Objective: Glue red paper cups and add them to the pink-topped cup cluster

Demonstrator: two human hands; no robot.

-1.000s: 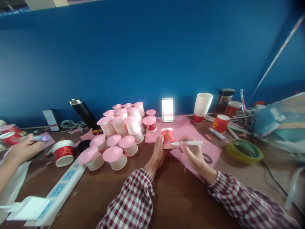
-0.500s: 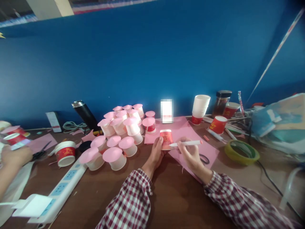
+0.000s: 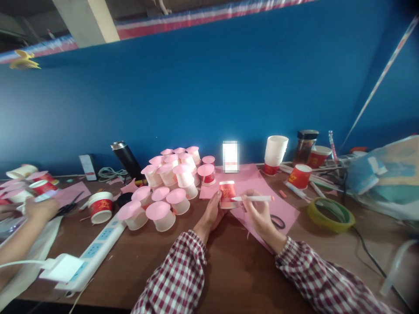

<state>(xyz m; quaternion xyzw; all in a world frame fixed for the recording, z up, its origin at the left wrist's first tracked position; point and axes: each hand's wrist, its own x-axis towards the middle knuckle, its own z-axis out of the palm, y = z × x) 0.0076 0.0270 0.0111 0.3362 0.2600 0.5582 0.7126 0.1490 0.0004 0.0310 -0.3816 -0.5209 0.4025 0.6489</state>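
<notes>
Left hand (image 3: 212, 210) steadies inverted red cup (image 3: 227, 192) on pink paper (image 3: 262, 196). Right hand (image 3: 258, 213) pinches marker (image 3: 253, 198), long axis horizontal, tip apparently touching the cup's base.

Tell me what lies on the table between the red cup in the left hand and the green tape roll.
In the head view, between red cup and green tape roll: the right hand with its white pen, pink paper, and a black ring.
</notes>
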